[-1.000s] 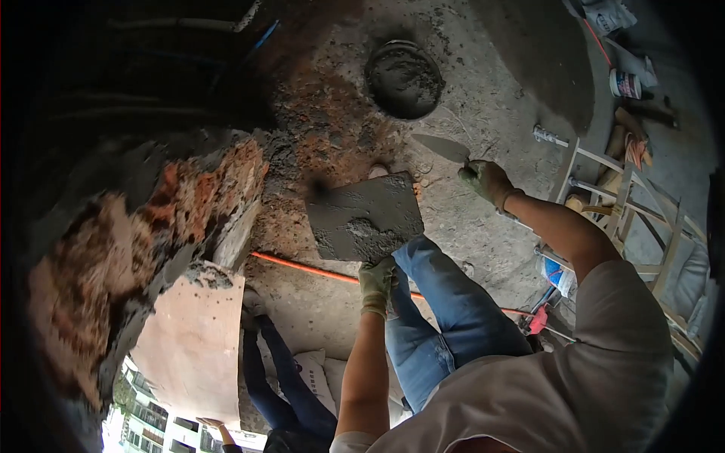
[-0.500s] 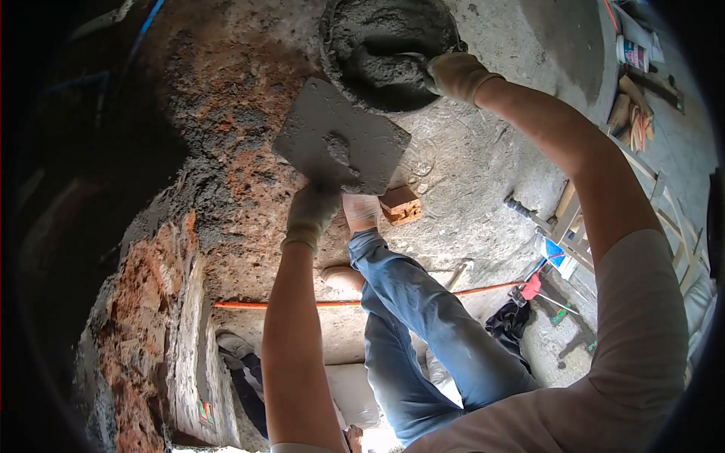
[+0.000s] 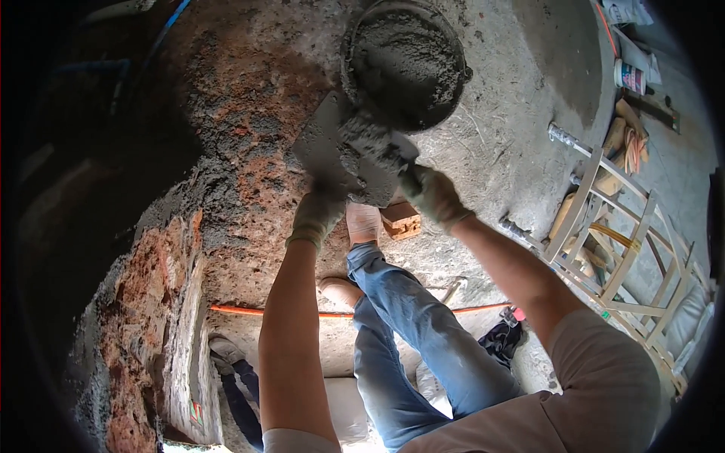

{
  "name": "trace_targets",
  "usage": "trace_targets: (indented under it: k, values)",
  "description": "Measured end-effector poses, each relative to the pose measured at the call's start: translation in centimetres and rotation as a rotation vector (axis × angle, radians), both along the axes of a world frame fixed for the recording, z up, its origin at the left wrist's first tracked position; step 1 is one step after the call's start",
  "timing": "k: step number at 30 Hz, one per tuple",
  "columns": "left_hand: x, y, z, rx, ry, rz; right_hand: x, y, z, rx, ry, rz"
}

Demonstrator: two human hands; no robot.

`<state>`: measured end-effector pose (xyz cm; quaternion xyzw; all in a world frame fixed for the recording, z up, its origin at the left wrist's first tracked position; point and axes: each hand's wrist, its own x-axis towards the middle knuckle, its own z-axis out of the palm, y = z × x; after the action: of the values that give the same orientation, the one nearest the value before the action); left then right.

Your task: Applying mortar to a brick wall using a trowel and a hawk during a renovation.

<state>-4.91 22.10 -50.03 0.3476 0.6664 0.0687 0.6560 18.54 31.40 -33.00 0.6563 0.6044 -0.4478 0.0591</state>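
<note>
While the left hand (image 3: 317,215) holds a board (image 3: 313,147) just to the near left of the bucket (image 3: 461,64), its fingers mostly hidden at the board's edge, the right hand (image 3: 434,198) has its fingers closed round a trowel's handle. That trowel (image 3: 394,150), loaded with grey mortar (image 3: 368,138), is over the board beside the bucket's near rim; I see its long axis running slantwise, the blade pointing leftward and away from the person. Farther nearside of the bucket sits a brick (image 3: 401,220).
</note>
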Motion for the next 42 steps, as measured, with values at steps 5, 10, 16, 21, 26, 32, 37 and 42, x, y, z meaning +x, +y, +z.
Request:
trace_targets:
  k: [5,10,16,21,26,32,37,42]
  values:
    - [0.6,-1.0,4.3,0.126,-0.013,-0.104,0.0,-5.2,2.9,0.339,-0.014,-0.069]
    - [5.5,-3.3,17.5,-0.099,-0.175,0.151,3.5,-7.1,12.0,0.369,-0.223,-0.18]
    - [5.6,-13.2,29.9,-0.039,-0.349,0.343,-4.1,-10.5,28.9,0.184,-0.116,0.215]
    - [6.0,-16.4,49.4,-0.075,-0.421,0.912,0.5,-17.1,40.4,0.34,-0.048,0.205]
    - [6.6,-20.6,59.2,0.065,-0.197,0.998,-7.9,-22.7,53.5,-0.022,0.053,0.196]
    - [2.4,-27.3,65.8,-0.077,-0.423,1.206,-6.3,-25.0,56.6,0.602,0.386,0.52]
    - [1.7,-30.4,65.9,0.052,-0.346,1.163,-2.8,-21.7,57.3,0.195,0.43,0.355]
    - [0.7,-31.2,67.5,0.16,-0.235,1.249,-2.1,-19.3,57.4,0.162,0.353,0.419]
